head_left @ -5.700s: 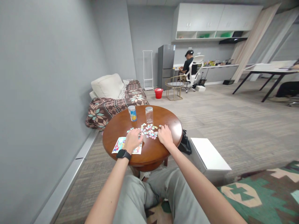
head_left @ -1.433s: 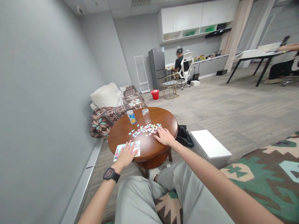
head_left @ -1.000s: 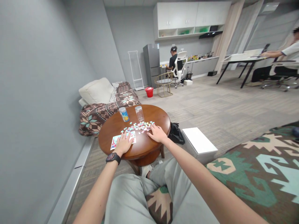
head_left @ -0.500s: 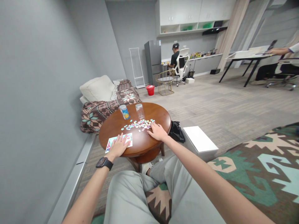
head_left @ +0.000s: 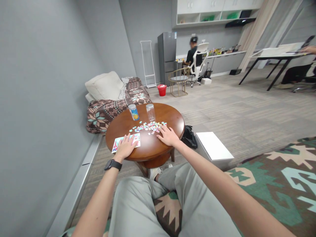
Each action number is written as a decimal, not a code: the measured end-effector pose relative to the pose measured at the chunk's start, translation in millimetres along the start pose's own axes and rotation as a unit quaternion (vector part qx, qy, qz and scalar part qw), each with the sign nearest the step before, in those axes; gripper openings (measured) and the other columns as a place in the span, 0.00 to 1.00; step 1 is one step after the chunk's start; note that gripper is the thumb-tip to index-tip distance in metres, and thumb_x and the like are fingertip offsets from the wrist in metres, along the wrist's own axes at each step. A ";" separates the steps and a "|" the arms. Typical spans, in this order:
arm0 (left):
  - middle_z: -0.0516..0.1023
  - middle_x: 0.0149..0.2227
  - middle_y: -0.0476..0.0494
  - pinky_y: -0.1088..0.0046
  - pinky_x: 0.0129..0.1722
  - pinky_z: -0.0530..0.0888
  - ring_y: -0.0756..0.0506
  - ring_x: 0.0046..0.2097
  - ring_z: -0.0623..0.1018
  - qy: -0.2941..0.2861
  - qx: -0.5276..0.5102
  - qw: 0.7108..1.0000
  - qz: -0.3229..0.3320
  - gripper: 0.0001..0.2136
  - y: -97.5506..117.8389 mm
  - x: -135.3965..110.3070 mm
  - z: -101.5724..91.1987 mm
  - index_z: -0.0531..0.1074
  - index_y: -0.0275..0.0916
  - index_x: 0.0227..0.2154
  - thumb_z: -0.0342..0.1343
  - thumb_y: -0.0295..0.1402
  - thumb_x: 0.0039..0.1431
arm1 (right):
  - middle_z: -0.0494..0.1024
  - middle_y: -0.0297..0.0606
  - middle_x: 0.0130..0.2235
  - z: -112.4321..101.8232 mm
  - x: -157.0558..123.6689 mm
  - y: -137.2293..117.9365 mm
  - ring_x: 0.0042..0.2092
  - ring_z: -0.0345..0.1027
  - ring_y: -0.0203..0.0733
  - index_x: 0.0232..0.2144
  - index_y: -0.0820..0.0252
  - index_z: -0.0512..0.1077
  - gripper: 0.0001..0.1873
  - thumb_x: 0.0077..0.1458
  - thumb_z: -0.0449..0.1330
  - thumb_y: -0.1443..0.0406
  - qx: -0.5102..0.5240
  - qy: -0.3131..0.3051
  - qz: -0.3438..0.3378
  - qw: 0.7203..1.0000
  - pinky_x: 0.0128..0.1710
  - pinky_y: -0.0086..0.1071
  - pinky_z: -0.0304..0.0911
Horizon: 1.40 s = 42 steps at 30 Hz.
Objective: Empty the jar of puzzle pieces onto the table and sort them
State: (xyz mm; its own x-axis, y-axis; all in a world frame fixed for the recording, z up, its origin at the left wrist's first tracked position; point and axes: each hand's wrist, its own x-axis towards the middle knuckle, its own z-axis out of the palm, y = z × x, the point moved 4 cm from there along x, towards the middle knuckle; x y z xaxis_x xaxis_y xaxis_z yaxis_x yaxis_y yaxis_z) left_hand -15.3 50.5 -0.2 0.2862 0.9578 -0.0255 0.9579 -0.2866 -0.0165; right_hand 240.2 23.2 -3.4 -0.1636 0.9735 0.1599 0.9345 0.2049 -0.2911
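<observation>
My left hand (head_left: 125,146) lies flat with fingers spread on a colourful printed card (head_left: 118,142) at the near left of the round wooden table (head_left: 170,116). A loose heap of small pastel jigsaw pieces (head_left: 149,126) covers the table's middle. At the right end of that heap, my right hand (head_left: 168,135) rests with its fingers stretched out, the tips touching the nearest pieces. Behind the heap stand a clear jar with a silver lid (head_left: 150,113) and a jar with a blue and yellow label (head_left: 134,113).
A white box (head_left: 214,145) and a black bag (head_left: 189,136) are on the floor right of the table. Beyond the table are a patterned couch (head_left: 106,112), a red bucket (head_left: 162,90) and a wire-frame chair (head_left: 178,80). A person (head_left: 191,54) sits at the back counter.
The head view has tilted and shifted slightly, so the room sits higher and further right. My left hand stays on the card; my right hand's fingers are slightly more spread at the pieces.
</observation>
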 end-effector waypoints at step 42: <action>0.70 0.58 0.32 0.54 0.62 0.60 0.37 0.61 0.67 0.194 -0.027 0.978 0.070 0.18 17.1 -28.0 -7.2 0.69 0.34 0.52 0.42 0.35 0.66 | 0.62 0.49 0.63 -5.0 -9.4 5.2 0.63 0.58 0.47 0.45 0.61 0.71 0.14 0.62 0.53 0.62 0.060 0.132 -0.054 0.988 0.60 0.42 0.55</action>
State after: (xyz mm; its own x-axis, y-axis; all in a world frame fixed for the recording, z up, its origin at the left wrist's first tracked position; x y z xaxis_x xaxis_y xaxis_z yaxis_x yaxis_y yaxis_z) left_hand -6.8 18.9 7.4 0.3918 0.8481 0.3567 0.9056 -0.4239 0.0129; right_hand 248.2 14.5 -1.7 -0.1569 0.8884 0.4314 0.8696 0.3314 -0.3661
